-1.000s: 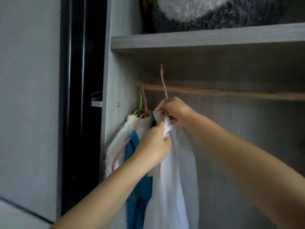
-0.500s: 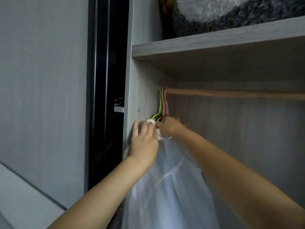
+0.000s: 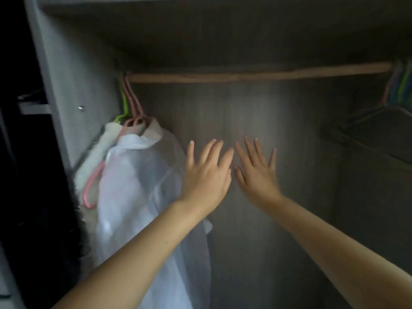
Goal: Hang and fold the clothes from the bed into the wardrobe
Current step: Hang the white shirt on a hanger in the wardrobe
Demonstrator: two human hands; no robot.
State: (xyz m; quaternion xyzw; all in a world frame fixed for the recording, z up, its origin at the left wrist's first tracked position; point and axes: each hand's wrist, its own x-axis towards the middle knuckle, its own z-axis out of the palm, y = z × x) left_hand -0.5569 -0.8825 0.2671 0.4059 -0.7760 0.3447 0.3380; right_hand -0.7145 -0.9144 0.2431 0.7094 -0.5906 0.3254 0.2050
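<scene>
White garment (image 3: 142, 188) hung at the rail's (image 3: 256, 74) left end inside the wardrobe (image 3: 73, 70), released since a moment earlier, left hand (image 3: 206, 175) and right hand (image 3: 256, 172) both withdrawn, fingers spread, holding nothing, pink hangers (image 3: 131, 97) crowded beside a green one (image 3: 123, 101)

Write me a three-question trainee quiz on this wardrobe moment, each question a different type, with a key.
1. True or false: the left hand grips the white garment.
2. Multiple choice: where on the wooden rail do the pink hangers hang? A) at its left end B) in the middle C) off the rail
3. Fill in: beside the pink hangers hangs one hanger coloured ____.

Key
1. False: both the left hand and the right hand have straight, spread fingers and hold nothing.
2. A
3. green
</scene>
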